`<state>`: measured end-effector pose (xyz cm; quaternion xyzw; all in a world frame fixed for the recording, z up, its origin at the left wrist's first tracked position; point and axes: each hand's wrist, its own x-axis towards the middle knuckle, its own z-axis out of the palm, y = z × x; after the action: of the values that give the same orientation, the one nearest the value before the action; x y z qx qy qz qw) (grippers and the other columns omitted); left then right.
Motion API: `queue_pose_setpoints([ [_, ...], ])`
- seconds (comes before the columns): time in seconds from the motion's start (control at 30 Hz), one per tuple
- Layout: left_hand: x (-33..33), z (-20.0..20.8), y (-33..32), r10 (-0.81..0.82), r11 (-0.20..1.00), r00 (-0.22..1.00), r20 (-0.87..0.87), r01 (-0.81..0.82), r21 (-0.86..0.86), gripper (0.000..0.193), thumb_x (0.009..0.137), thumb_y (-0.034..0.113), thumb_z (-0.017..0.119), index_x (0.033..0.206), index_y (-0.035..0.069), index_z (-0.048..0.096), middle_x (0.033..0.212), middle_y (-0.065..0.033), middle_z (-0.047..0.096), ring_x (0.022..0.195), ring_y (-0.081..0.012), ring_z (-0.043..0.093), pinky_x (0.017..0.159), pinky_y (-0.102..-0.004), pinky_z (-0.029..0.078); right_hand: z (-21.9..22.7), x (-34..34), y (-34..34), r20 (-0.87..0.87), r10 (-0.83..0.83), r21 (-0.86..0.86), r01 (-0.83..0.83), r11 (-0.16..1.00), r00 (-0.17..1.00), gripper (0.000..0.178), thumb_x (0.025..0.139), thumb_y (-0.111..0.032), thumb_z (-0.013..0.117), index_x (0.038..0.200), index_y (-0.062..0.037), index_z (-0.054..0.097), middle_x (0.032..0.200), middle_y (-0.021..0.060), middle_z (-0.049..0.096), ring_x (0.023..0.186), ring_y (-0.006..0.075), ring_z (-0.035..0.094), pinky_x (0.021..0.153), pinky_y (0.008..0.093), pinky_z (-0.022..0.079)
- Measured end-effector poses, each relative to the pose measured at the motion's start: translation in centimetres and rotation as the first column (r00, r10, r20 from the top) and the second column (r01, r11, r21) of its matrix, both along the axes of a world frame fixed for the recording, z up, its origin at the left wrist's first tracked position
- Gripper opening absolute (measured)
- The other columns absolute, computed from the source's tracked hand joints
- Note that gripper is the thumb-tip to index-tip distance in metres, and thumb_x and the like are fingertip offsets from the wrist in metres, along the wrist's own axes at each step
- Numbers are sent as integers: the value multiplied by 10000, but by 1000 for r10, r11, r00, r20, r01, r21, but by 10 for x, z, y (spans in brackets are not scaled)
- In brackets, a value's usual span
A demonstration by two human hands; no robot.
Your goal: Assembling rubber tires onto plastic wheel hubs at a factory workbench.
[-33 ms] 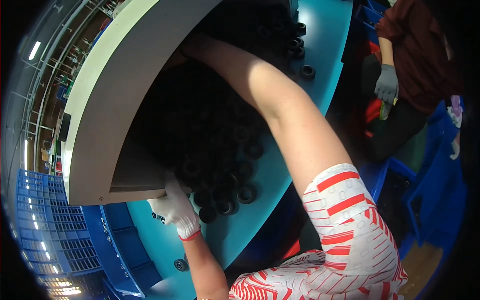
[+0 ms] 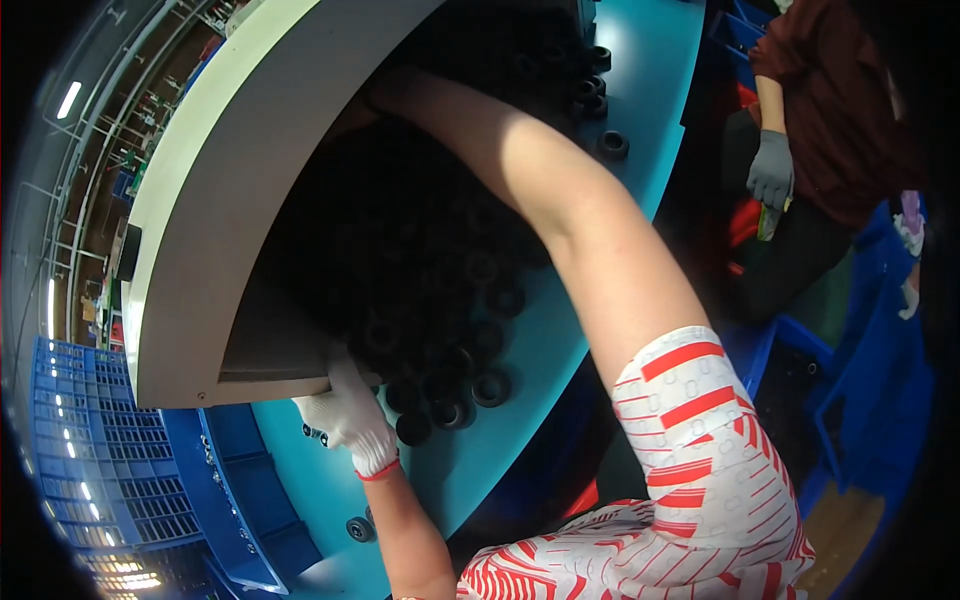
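Where the turquoise table [image 2: 540, 370] passes beneath a pale grey hood [image 2: 200, 285], black rings [image 2: 413, 430] resembling small tyres lie heaped, most of them in deep shadow. Several lie on the lit surface along the far right, one ring [image 2: 613, 152] apart from the others; a small black wheel [image 2: 359, 529] lies near the table's lower left edge. The left hand [image 2: 352, 415], in a white knitted glove, meets the hood's lower edge; its fingertips are obscured, so whether it grips cannot be told. The right forearm [image 2: 500, 150] extends over the heap into darkness, which conceals the right hand and its state. At left stand a blue bin [image 2: 185, 450] and a latticed blue crate [image 2: 90, 450], with a ceiling light [image 2: 69, 100] above. At right, a co-worker's grey-gloved hand [image 2: 772, 170] hangs below a dark red sleeve [image 2: 785, 50], near further blue bins [image 2: 870, 370].
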<state>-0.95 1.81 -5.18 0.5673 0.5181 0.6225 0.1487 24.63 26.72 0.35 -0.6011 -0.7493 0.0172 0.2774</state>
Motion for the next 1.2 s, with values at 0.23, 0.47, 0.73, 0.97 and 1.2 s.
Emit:
queue_pose_setpoints([
  [0.23, 11, 9, -3, 24, 934, 992, -123, -66, -350, 295, 795, 72, 653, 1049, -62, 587, 965, -147, 651, 827, -205, 632, 738, -300, 507, 17, 27, -88, 248, 78, -163, -38, 986, 966, 798, 815, -639, 496, 1451, -202, 291, 1480, 107, 298, 1355, 321, 278, 1057, 478, 306],
  [0.47, 9, 5, 2, -34, 981, 999, 5, 35, -192, 287, 800, 43, 630, 1060, -70, 584, 972, -121, 645, 828, -176, 612, 756, -290, 490, -18, 50, -68, 181, -111, -153, 139, 978, 977, 753, 846, -660, 439, 1427, -190, 345, 1424, 125, 394, 1321, 300, 356, 1049, 402, 345],
  [0.73, 13, 7, -5, 11, 980, 1000, 21, -6, -198, 321, 778, 48, 689, 1051, -87, 587, 970, -159, 658, 785, -201, 636, 695, -288, 532, -23, 76, 27, 85, -56, 285, 29, 958, 995, 651, 885, -536, 415, 1430, -192, 325, 1479, 100, 314, 1355, 288, 300, 1096, 410, 266],
  [0.97, 15, 16, -10, 31, 970, 999, 26, -24, -240, 297, 769, 54, 712, 1006, -91, 607, 934, -164, 669, 743, -202, 643, 649, -284, 529, 6, 121, 58, 243, -113, 173, 72, 982, 963, 556, 894, -425, 446, 1384, -166, 391, 1431, 105, 381, 1319, 297, 350, 1073, 405, 303],
  [1.2, 11, 13, -3, 38, 976, 995, -88, -56, -211, 347, 786, 110, 684, 1059, -75, 575, 961, -172, 648, 829, -230, 622, 769, -331, 498, 9, 95, -52, 436, -194, 68, 183, 981, 879, 467, 904, -314, 477, 1337, -140, 458, 1382, 111, 449, 1284, 306, 400, 1051, 399, 340],
])
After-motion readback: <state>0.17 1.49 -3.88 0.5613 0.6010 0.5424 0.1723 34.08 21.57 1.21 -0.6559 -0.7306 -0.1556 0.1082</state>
